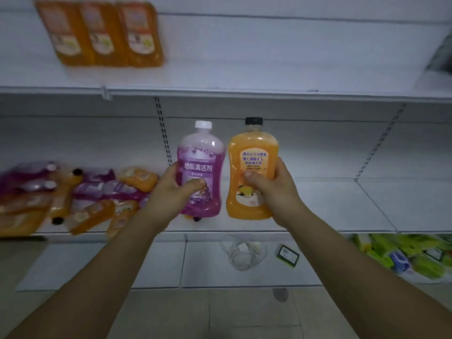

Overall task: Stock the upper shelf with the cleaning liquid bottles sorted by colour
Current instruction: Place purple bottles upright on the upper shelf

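We grip a purple bottle [201,172] left, an orange bottle [252,172] right; one-handed lifts to the upper shelf [244,77] risk slips.

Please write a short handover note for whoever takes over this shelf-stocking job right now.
Hands: left hand grips a purple bottle; right hand grips an orange bottle. Both bottles are upright, held in front of the middle shelf.
Done: three orange bottles stand together at the left of the upper shelf. No purple ones show there.
Left: a mixed pile of bottles, purple and orange, lies on the middle shelf's left. Put the orange one by its group, start a purple group, then work through the pile.
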